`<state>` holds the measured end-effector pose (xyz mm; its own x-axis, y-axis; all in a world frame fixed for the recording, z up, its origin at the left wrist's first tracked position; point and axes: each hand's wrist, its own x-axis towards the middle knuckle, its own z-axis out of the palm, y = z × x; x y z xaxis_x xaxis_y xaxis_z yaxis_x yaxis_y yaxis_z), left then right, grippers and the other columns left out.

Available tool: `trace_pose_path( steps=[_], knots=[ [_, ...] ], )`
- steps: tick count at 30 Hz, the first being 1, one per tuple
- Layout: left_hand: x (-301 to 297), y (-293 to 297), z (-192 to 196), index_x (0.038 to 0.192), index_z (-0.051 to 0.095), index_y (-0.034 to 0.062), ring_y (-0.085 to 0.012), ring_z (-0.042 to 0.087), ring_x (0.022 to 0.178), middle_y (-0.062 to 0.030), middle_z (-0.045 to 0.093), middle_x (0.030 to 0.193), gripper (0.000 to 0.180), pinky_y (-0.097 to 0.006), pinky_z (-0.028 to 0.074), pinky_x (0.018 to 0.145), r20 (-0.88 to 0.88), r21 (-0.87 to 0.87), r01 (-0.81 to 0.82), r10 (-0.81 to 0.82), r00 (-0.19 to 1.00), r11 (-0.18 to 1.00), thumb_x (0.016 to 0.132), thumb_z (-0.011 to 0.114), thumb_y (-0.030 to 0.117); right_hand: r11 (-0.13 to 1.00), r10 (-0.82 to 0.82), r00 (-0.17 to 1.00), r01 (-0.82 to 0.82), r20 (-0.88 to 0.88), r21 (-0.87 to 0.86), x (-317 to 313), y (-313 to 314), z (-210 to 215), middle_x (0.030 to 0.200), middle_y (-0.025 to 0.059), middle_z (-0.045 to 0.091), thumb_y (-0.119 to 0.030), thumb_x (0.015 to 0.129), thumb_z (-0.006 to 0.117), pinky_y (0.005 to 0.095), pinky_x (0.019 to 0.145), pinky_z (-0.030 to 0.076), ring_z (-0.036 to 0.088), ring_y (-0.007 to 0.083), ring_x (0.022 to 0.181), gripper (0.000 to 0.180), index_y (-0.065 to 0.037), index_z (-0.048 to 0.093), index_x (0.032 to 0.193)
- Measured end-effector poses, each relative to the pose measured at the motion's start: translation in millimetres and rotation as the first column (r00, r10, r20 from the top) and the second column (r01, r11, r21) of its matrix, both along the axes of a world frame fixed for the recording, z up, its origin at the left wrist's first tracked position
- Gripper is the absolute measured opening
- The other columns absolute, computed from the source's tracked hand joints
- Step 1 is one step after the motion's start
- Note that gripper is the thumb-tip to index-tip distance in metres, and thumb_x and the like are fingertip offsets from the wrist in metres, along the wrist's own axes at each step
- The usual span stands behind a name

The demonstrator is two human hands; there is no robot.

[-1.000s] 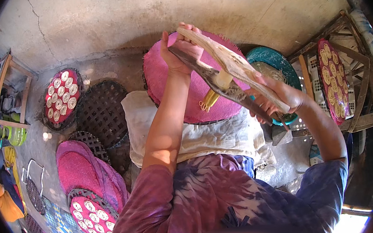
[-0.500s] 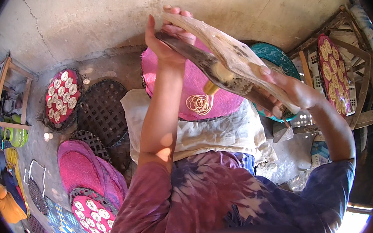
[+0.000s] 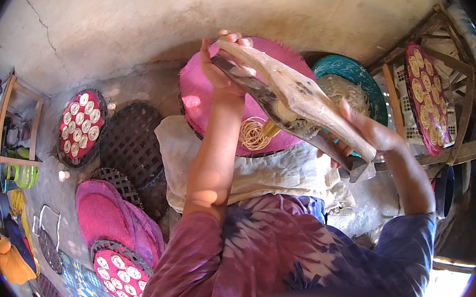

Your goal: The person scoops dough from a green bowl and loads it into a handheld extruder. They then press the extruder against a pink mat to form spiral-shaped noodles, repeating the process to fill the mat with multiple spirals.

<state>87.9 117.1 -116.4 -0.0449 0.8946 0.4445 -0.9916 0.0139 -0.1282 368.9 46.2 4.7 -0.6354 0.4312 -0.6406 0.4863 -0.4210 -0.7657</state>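
Both my hands grip a two-lever wooden hand press [image 3: 296,89], held slantwise over a round tray covered in pink cloth [image 3: 202,98]. My left hand [image 3: 220,73] wraps the upper left ends of the levers. At the lower right ends, my right hand [image 3: 377,130] closes around them, its fingers partly hidden. The upper lever is pale; the lower one is darker and smeared with dough. A brass-coloured nozzle [image 3: 271,128] sticks out beneath. Thin pale dough strands [image 3: 254,134] lie looped on the cloth beside the nozzle.
A teal basin [image 3: 379,88] with pale dough [image 3: 346,91] stands right of the tray. Trays of dough coils [image 3: 81,125] lie at the left, near a dark woven tray [image 3: 131,141] and stacked pink cloths [image 3: 105,211]. Another coil-filled tray [image 3: 427,98] leans on a wooden frame at right.
My hands and the press have come down and nearer to me, the levers now slanting more steeply. More of the pink cloth and the basin's dough shows.
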Motion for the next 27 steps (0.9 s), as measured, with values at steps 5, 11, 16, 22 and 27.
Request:
trace_pose_path(
  steps=[5, 11, 16, 22, 27],
  knots=[
    [-14, 1, -6, 0.101, 0.062, 0.0123, -0.0205, 0.059, 0.092, -0.0002, 0.064, 0.093, 0.021, -0.039, 0.052, 0.084, 0.029, 0.131, -0.033, 0.029, 0.999, 0.991, 0.095, 0.054, 0.031, 0.898, -0.236, 0.815, -0.025, -0.529, -0.439, -10, 7, -83, 0.107, 0.0372, 0.056, -0.064, 0.094, 0.040, 0.0405, 0.061, 0.060, 0.068, 0.0385, 0.073, 0.081, -0.003, 0.032, 0.145],
    [-12, 2, -16, 0.099, 0.063, 0.0141, -0.0220, 0.060, 0.093, -0.0016, 0.065, 0.093, 0.028, -0.038, 0.054, 0.071, 0.193, 0.077, -0.072, 0.056, 0.980, 0.994, 0.095, 0.053, 0.040, 0.621, -0.324, 0.623, -0.428, -0.712, -0.657, -27, 33, -176, 0.108, 0.0389, 0.051, -0.057, 0.092, 0.051, 0.0375, 0.061, 0.059, 0.068, 0.0360, 0.071, 0.081, -0.001, 0.030, 0.146],
    [-30, 5, -12, 0.099, 0.063, 0.0127, -0.0220, 0.061, 0.093, -0.0016, 0.065, 0.094, 0.028, -0.034, 0.054, 0.060, 0.149, 0.113, -0.174, 0.156, 0.976, 0.978, 0.096, 0.052, 0.038, 0.903, -0.186, 0.696, -0.157, -0.694, -0.399, -21, 27, -147, 0.107, 0.0340, 0.054, -0.055, 0.097, 0.043, 0.0329, 0.057, 0.056, 0.066, 0.0261, 0.067, 0.071, -0.005, 0.030, 0.146],
    [-73, -29, 29, 0.101, 0.064, 0.0156, -0.0220, 0.061, 0.093, -0.0013, 0.067, 0.094, 0.034, -0.040, 0.052, 0.068, 0.041, 0.287, -0.238, 0.236, 0.971, 0.928, 0.098, 0.045, 0.043, 0.138, 0.258, 0.963, -0.118, 0.080, 0.983, -66, 16, -115, 0.105, 0.0158, 0.064, -0.026, 0.099, 0.049, 0.0380, 0.077, 0.055, 0.067, 0.0268, 0.083, 0.042, -0.009, 0.043, 0.137],
    [-116, -117, 100, 0.082, 0.063, 0.0241, -0.0098, 0.054, 0.055, 0.0061, 0.064, 0.068, 0.052, -0.028, 0.036, 0.051, -0.367, 0.413, -0.181, 0.345, 0.864, 0.892, 0.095, 0.029, 0.061, 0.203, 0.061, 0.992, -0.118, 0.107, 0.972, -75, 7, -105, 0.088, 0.0143, 0.059, -0.017, 0.087, 0.065, 0.0444, 0.074, 0.050, 0.061, 0.0340, 0.084, 0.028, -0.007, 0.069, 0.113]
  ],
)
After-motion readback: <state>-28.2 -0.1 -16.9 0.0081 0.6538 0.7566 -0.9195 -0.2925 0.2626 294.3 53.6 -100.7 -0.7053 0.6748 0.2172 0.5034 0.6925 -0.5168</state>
